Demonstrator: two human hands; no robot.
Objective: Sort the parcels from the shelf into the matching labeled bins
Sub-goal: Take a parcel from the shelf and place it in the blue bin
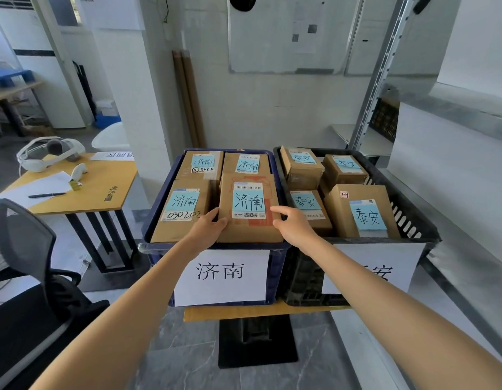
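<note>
Both forearms reach toward 12 o'clock, and the hands flank one parcel (249,209): left hand (209,228) flat against its 9 o'clock side, right hand (293,225) spread at its 3 o'clock edge. It sits in the blue bin (275,266), label matching. Placement looks nearly finished; next, let go and return to the shelf (384,88).

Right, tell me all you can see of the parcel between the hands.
The parcel is a brown cardboard box, lying flat and topmost at the near right of the blue bin. A blue note handwritten 济南 covers part of a white barcode label; red print shows beneath. The left hand touches its left edge, the right hand its right edge. Neighbouring boxes sit close around it.
</note>
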